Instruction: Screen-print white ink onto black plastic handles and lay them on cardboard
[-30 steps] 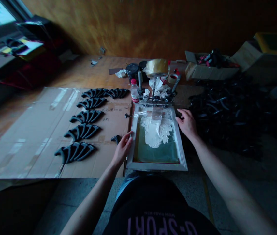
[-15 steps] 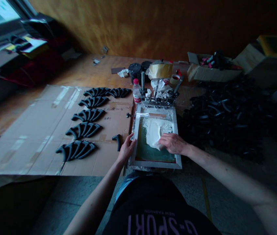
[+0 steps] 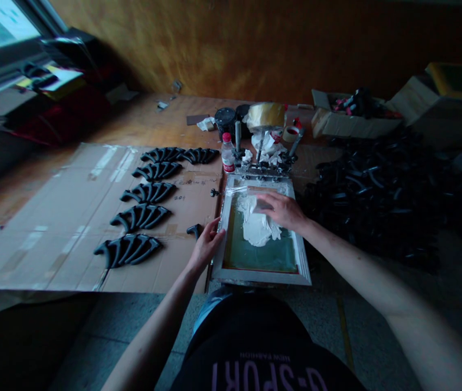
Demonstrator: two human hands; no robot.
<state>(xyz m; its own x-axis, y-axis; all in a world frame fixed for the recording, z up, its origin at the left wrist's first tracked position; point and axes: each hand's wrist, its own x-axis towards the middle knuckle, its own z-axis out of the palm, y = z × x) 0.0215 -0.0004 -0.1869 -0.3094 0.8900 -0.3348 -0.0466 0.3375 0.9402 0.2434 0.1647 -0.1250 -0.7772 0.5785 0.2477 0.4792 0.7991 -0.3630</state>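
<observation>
Pinching hand: the right hand (image 3: 283, 210), palm down, its grip closed on a small scraper (image 3: 262, 203)
Paste: white paste (image 3: 258, 231) under the scraper, on the green screen (image 3: 261, 259)
Right forearm: slanting from lower right across the metal frame (image 3: 261, 277)
Left hand (image 3: 206, 241): fingers forward at the frame's left edge; whether its grip holds the edge cannot be told
Black curved piece (image 3: 192, 230): just beside the left hand, on cardboard (image 3: 63, 217)
</observation>
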